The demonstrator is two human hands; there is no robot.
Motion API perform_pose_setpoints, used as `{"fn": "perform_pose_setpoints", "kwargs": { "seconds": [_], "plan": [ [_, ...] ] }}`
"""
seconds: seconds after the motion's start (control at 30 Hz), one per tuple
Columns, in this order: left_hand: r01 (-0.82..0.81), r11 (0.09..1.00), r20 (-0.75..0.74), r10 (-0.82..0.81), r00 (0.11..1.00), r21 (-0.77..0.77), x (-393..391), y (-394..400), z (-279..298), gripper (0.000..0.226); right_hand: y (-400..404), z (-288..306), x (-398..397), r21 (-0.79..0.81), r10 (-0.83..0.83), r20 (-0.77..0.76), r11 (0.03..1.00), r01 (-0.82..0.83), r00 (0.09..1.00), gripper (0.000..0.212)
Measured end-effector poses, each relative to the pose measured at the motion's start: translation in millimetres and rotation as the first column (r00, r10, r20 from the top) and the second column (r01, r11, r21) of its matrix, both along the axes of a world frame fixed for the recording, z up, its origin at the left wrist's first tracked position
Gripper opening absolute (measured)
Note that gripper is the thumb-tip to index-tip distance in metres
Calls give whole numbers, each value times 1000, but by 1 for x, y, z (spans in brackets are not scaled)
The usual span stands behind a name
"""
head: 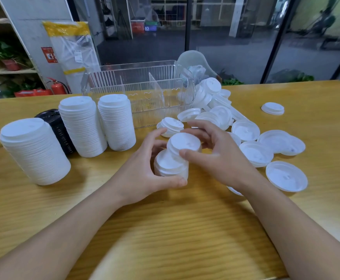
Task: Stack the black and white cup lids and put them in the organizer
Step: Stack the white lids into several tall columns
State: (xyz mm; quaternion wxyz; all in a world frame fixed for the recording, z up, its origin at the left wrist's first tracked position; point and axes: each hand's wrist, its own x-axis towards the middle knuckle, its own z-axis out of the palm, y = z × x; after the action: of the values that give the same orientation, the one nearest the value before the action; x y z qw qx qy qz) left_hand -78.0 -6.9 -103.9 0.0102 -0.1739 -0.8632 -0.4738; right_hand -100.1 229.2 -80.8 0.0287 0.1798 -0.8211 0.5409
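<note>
My left hand grips a short stack of white lids just above the wooden table. My right hand pinches a single white lid, held tilted right over that stack. Three tall stacks of white lids stand at the left. A stack of black lids is partly hidden behind them. The clear organizer with dividers sits behind my hands. Loose white lids lie scattered to the right.
One lone white lid lies far right on the table. A clear plastic bag sits behind the organizer at the table's far edge. Beyond the table are glass walls, a shelf with plants and a fire extinguisher.
</note>
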Motion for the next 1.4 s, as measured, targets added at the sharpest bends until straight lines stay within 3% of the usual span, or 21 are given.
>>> {"fn": "perform_pose_setpoints", "kwargs": {
  "seconds": [0.13,0.4,0.67,0.73,0.83,0.93,1.03,1.1,1.23,1.4],
  "plan": [
    [-1,1000,27,1,1000,8,-2,0,-2,130,-5,-4,4,13,86,38,996,-86,996,85],
    [-11,1000,25,10,1000,9,-1,0,-1,142,-4,-5,6,149,155,24,976,-157,988,81],
    [23,998,1,-23,1000,-61,-2,-2,0,130,0,-2,5,160,186,81,967,-197,979,81],
    [31,997,-16,-33,999,-72,-2,-2,-1,121,0,-1,5,135,196,80,969,-206,977,76],
    [25,994,-37,-29,999,-103,-2,-2,-1,104,-1,-2,0,29,105,12,994,-105,994,49],
    [-36,992,-49,30,998,-124,-5,-5,-3,82,-4,-9,-19,195,-77,-105,976,96,992,32],
    [-104,988,-58,98,993,-116,-10,-9,-6,63,-14,-10,-41,439,-52,-223,886,148,973,32],
    [-132,985,-49,127,991,-110,-12,-10,-6,62,-22,-4,-51,537,-40,-251,826,173,967,41],
    [-150,984,-50,146,988,-96,-10,-11,-5,62,-35,0,-67,550,-112,-298,792,266,948,49],
    [-150,985,-44,147,988,-87,-11,-10,-7,59,-40,-17,-88,637,-85,-345,710,300,935,59]
  ]
}}
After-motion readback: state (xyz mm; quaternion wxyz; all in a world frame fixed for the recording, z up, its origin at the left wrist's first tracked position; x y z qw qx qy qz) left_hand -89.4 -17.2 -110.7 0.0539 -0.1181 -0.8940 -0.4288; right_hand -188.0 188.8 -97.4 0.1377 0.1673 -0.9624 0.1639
